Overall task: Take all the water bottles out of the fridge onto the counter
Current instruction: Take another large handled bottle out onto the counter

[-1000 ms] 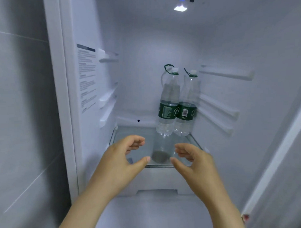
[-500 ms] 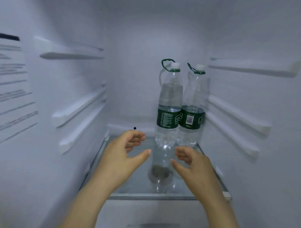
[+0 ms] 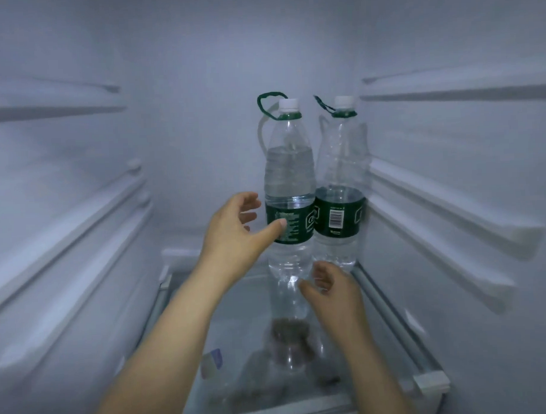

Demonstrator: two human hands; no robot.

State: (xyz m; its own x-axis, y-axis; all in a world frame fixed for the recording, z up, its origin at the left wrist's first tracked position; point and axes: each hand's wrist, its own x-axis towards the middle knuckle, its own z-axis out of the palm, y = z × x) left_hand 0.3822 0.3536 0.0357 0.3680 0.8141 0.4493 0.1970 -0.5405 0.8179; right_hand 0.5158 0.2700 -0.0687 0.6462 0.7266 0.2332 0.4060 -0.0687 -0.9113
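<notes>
Two clear water bottles with green labels and white caps stand side by side at the back of a glass fridge shelf (image 3: 389, 298). The left bottle (image 3: 287, 175) is about two-thirds full; the right bottle (image 3: 341, 161) stands close beside it, near the right wall. My left hand (image 3: 235, 233) is open, its thumb tip over the left bottle's label and its fingers curled just left of the bottle. My right hand (image 3: 332, 293) is open too, lower down in front of the two bottles' bases, holding nothing.
White fridge walls close in on both sides, with shelf rails on the left wall (image 3: 89, 219) and on the right wall (image 3: 445, 213). The glass shelf mirrors the bottles. A small blue sticker (image 3: 212, 362) shows near the shelf's front left.
The view has moved deeper into the fridge. Both hands have reached forward: the left one rose to the left bottle's label, the right one came up to the bottles' bases.
</notes>
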